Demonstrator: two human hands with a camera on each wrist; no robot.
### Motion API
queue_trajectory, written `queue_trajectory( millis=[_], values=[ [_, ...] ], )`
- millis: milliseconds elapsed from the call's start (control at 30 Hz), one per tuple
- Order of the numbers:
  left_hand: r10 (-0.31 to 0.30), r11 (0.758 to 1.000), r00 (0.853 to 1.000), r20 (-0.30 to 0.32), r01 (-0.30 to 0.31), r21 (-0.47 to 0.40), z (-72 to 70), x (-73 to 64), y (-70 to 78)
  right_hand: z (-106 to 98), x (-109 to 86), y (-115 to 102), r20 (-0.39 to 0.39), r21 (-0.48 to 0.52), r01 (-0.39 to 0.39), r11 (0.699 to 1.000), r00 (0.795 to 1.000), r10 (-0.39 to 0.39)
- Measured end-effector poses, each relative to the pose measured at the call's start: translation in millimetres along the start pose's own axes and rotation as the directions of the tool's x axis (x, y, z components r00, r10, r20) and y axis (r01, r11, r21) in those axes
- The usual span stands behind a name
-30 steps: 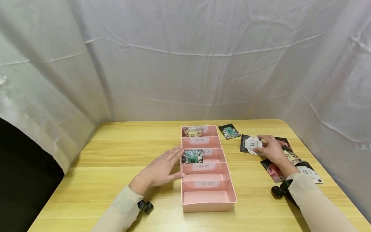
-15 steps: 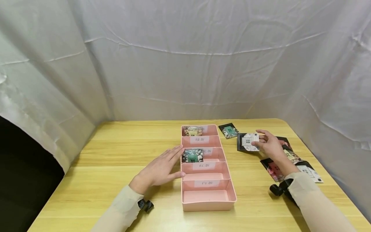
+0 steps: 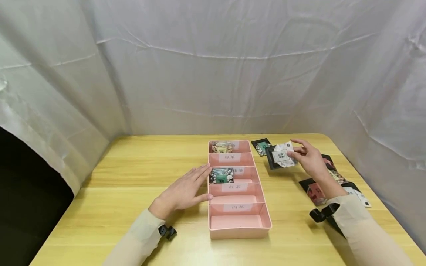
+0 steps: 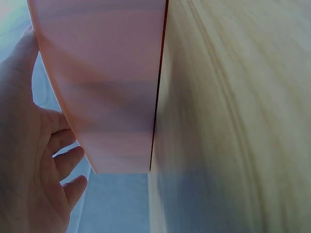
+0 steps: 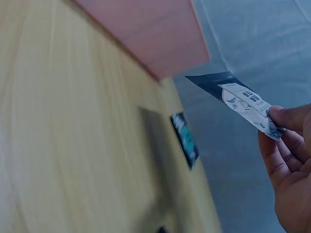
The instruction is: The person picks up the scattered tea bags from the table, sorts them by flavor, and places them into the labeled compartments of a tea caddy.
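Note:
My right hand (image 3: 309,159) pinches a black-and-white tea sachet (image 3: 280,155) by its right edge, thumb on top, held above the table in the right wrist view. Left of it stands a long pink divided box (image 3: 240,232) with paper labels. My left hand (image 3: 183,190) rests along the box's left side, its fingertips and thumb at the rim with fingers loosely extended. A yellow-labelled sachet (image 3: 222,147) lies in the farthest compartment. Another sachet with a green label (image 3: 221,176) lies in a middle compartment. The two nearest compartments show bare pink bottoms.
A green-labelled sachet (image 3: 261,146) lies by the box's far right corner. Several more sachets lie at the right, partly behind my right wrist, among them a red-labelled one (image 3: 314,192) and a white one (image 3: 357,195). Grey curtain (image 3: 213,85) surrounds the wooden table (image 3: 133,166).
My right hand has lifted the black-and-white sachet off the table beside the pile and moved it slightly left and away, tilting it. The left hand stays at the box.

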State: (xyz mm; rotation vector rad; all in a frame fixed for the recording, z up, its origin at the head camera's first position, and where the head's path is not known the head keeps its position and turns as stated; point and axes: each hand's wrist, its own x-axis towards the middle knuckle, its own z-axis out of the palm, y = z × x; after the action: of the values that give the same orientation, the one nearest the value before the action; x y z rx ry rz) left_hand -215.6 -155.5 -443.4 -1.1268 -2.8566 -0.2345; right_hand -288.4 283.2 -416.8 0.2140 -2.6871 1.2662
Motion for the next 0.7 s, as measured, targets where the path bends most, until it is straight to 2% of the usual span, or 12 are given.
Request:
queue_trajectory(
  millis=[267, 567, 700],
  values=[
    [-0.013, 1.0, 1.0, 0.013, 0.013, 0.004, -1.8, 0.7, 0.3, 0.4, -6.1, -31.3, -0.002, 0.015, 0.105, 0.994, 0.994, -0.105],
    [-0.009, 1.0, 1.0, 0.014, 0.009, -0.001, -1.0, -0.3, 0.0, 8.4, -22.0, -70.5, 0.075, 0.078, 0.212, 0.974, 0.973, -0.218],
    [-0.003, 1.0, 1.0, 0.006, 0.003, 0.002, -0.4, -0.3, -0.3, 13.8, -28.5, -83.2, 0.121, 0.105, 0.233, 0.967, 0.962, -0.245]
  ],
)
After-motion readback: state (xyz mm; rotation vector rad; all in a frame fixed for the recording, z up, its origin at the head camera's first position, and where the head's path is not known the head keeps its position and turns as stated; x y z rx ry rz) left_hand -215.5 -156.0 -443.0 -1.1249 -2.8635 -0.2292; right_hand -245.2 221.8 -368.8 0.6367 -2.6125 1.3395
